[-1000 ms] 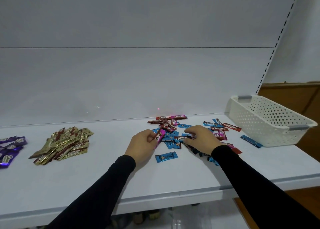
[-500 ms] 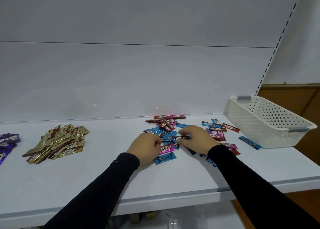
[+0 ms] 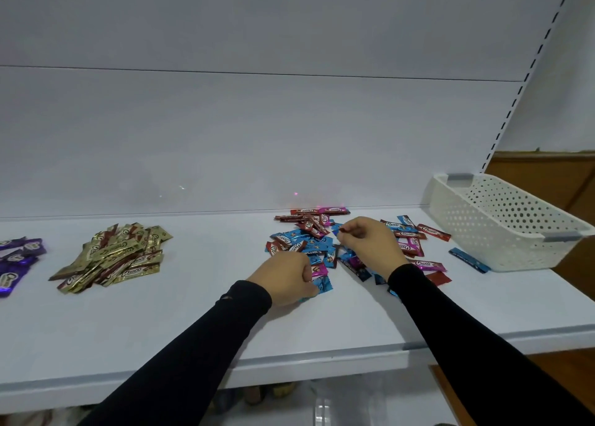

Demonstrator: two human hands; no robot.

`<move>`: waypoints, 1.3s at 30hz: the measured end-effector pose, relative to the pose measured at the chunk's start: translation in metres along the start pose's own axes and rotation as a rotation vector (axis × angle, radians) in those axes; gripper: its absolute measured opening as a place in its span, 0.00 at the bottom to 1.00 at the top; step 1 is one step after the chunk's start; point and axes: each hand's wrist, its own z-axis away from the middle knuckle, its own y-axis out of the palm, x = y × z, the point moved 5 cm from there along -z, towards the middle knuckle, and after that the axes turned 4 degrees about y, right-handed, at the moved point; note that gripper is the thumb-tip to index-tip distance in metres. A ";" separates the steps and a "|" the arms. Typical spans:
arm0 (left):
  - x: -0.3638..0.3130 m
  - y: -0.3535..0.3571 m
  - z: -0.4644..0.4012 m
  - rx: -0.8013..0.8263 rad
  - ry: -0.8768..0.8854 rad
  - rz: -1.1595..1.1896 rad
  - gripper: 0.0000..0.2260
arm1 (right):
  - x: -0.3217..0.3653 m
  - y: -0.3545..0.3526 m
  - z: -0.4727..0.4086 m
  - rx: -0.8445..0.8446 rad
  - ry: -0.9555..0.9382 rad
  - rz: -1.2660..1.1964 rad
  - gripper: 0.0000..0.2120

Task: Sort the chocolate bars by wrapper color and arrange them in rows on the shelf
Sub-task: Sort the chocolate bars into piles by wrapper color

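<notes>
Left hand [image 3: 283,276] curls around pink bars at the near edge of the mixed pile [image 3: 322,245]; right hand [image 3: 367,243] pinches a dark red wrapper above it. Best lift one colour cleanly without dragging neighbours along.

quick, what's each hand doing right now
Left hand: curled round pink and blue foil-wrapped chocolate bars.
Right hand: pinching a small dark red wrapper.

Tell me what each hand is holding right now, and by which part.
The right hand pinches a dark red bar by its end, fingertips only. The left hand is curled over pink and blue bars; exactly where it grips is hidden.
</notes>
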 end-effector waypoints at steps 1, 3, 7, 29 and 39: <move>0.000 -0.002 0.001 0.003 -0.002 0.040 0.07 | -0.001 -0.003 0.002 -0.014 0.025 -0.076 0.05; 0.005 -0.006 0.000 -0.045 -0.023 0.170 0.06 | -0.002 -0.003 0.006 0.025 0.080 -0.253 0.09; 0.016 -0.002 -0.001 -0.175 -0.216 0.834 0.02 | 0.005 0.010 0.018 0.179 0.188 -0.500 0.11; 0.063 -0.007 0.012 -0.311 -0.386 1.300 0.07 | 0.015 0.048 -0.023 0.259 0.116 0.575 0.26; 0.061 -0.009 0.014 -0.311 -0.416 1.294 0.08 | 0.008 0.019 -0.013 0.131 0.156 0.160 0.08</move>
